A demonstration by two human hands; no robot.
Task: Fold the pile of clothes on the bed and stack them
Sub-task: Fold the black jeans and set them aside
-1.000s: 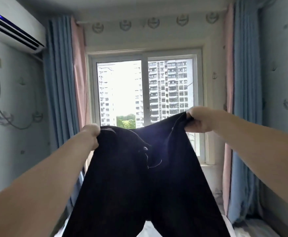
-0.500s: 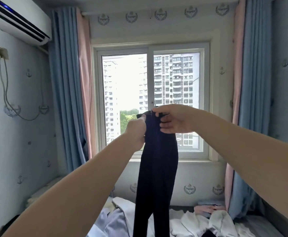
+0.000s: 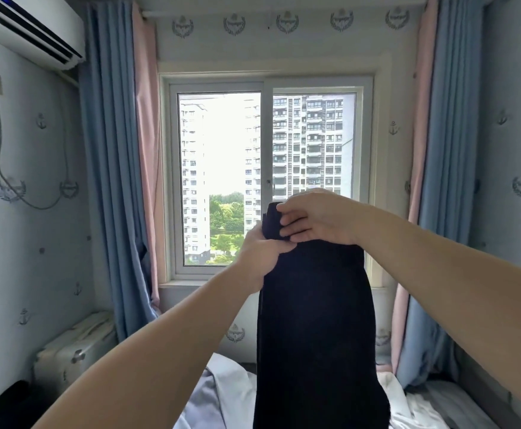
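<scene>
A dark garment (image 3: 315,320) is held up in the air before the window (image 3: 222,150), hanging as one narrow length. Its lower end falls in front of the pale clothes (image 3: 222,394) lying on the bed (image 3: 445,404). The top edge is pinched by the right hand (image 3: 318,218), with the fingers laid across the front. Just below, the left edge is gripped by the left hand (image 3: 260,252), with the thumb over the cloth. Curtains (image 3: 110,181) are drawn back on both sides. A white suitcase (image 3: 73,351) stands by the left wall.
</scene>
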